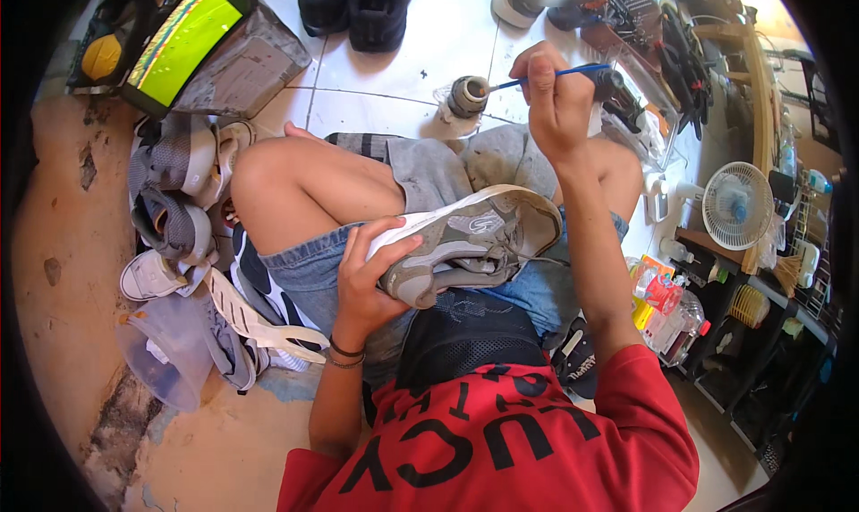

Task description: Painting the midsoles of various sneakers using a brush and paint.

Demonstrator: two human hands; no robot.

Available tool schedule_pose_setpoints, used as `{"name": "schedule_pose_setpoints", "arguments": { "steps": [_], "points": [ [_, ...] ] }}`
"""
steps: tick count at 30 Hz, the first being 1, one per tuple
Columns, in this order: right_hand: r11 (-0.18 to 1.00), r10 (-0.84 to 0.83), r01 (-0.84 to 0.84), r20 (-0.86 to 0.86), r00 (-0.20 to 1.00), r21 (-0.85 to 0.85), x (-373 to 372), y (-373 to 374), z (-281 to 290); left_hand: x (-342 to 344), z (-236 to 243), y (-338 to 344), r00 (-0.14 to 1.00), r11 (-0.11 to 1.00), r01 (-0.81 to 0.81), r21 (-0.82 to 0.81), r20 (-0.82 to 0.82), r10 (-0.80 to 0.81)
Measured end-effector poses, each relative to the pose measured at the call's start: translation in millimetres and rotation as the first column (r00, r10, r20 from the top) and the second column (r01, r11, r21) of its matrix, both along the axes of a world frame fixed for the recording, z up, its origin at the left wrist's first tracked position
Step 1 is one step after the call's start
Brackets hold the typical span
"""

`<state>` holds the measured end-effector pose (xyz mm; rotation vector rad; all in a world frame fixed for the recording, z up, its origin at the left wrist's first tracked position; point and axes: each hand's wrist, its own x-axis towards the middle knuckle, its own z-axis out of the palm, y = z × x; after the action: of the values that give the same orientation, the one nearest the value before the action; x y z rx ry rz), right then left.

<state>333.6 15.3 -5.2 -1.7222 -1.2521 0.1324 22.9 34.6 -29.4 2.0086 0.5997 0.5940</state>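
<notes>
Several shoes (174, 158) are piled at the left, and to the right of them the left hand (369, 275) grips a grey shoe (447, 243) by its heel end, holding it over the lap with its sole turned away from the body and its toe toward the right. Beyond the shoe stands a small pot (468, 98), and just right of that the right hand (557, 96), well apart from the shoe, pinches a blue-handled brush (580, 69) whose tip reaches the pot's mouth.

Lettering (455, 456) on red shirt (617, 454), black footwear (580, 379), held sneaker (428, 254).
</notes>
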Motion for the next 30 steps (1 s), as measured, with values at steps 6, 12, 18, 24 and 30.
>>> {"name": "schedule_pose_setpoints", "arguments": {
  "steps": [6,12,18,24,30],
  "points": [
    [0.944,0.042,0.011,0.154,0.987,-0.329,-15,13,-18,1,-1,-1,0.999,0.999,0.039,-0.023,0.032,-0.038],
    [0.995,0.022,-0.021,0.008,1.000,-0.094,-4,0,1,-7,3,-2,0.999,0.999,0.033,-0.035,0.035,-0.032],
    [0.991,-0.051,0.102,-0.462,0.885,0.087,4,-18,-15,-6,4,0,0.998,0.998,0.038,-0.053,0.047,-0.036],
    [0.981,-0.093,0.178,-0.604,0.791,0.083,11,-44,-40,3,5,1,0.997,0.997,0.066,-0.029,0.044,-0.065],
    [0.963,0.018,0.209,-0.814,0.580,0.171,3,-44,-65,-2,6,-1,1.000,1.000,0.000,-0.028,0.023,0.001]
  ]
}}
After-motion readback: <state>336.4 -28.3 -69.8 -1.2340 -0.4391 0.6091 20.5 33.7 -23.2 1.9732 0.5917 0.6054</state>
